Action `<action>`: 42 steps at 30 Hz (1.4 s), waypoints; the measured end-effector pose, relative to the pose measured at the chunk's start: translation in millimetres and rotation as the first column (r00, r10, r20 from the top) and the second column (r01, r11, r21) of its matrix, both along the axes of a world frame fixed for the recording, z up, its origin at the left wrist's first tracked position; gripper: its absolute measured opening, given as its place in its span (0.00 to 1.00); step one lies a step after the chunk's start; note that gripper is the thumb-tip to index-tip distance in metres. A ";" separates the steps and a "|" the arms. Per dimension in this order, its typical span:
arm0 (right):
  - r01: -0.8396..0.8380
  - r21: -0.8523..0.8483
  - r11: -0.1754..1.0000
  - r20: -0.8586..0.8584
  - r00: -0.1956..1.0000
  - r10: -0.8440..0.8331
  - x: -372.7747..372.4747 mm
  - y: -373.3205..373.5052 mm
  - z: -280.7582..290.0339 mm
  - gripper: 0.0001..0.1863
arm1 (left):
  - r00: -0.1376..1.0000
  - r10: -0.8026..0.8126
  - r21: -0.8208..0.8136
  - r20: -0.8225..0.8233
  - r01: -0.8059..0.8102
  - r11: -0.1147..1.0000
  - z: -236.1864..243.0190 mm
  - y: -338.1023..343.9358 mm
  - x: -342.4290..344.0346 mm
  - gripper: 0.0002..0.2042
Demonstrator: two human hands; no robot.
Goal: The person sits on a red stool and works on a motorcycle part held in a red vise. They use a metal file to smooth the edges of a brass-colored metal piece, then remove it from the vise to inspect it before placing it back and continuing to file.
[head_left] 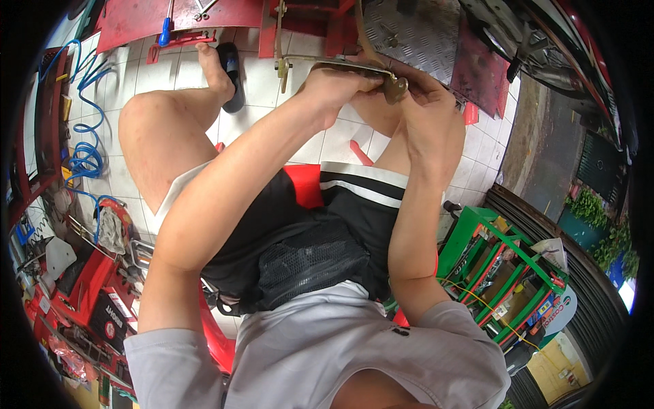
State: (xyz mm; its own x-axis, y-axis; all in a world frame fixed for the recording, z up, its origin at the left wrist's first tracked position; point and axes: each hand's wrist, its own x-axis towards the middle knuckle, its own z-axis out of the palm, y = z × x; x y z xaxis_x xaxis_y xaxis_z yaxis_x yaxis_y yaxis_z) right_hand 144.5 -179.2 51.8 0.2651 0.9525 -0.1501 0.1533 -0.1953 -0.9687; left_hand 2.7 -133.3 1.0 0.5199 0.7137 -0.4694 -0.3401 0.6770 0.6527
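Observation:
A worn, brownish metal bracket with two long upright arms is between my hands, near the top of the head view. My left hand grips its flat crosspiece, thumb stretched along the edge. At the other end, my right hand has its fingers closed around the corner, beside a rounded metal tab. The right fingertips are partly hidden behind the part. A small bolt or pin sticks out at the bracket's left end. The upper ends of the arms run out at the picture's edge.
A red work surface carries a blue-handled screwdriver and wrenches. Beyond my right hand are a metal tread plate and a motorcycle. A green rack stands at right; a blue coiled hose lies at left.

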 end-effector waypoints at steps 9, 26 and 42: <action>0.041 0.025 0.999 -0.084 0.996 -0.038 7.3 -3.2 -9.6 0.14 | 0.983 -0.099 0.145 0.155 0.077 0.986 -17.6 7.8 4.9 0.18; 0.039 0.031 0.999 0.110 0.993 -0.043 1.5 -7.8 2.7 0.17 | 0.984 -0.121 0.219 0.129 0.091 0.972 -20.9 15.8 12.9 0.15; -0.038 0.069 0.997 -0.165 0.985 0.049 -0.2 -5.2 -3.5 0.14 | 0.970 -0.244 0.289 -0.014 0.238 0.927 6.4 21.3 -14.8 0.17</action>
State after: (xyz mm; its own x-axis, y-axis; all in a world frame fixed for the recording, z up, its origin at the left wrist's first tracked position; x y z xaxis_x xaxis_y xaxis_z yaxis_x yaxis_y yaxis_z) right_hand 144.3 -184.3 48.3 0.1994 0.9718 -0.1256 -0.0042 -0.1274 -0.9918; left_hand -12.1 -112.0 7.4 0.7007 0.6679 -0.2508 -0.2062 0.5261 0.8250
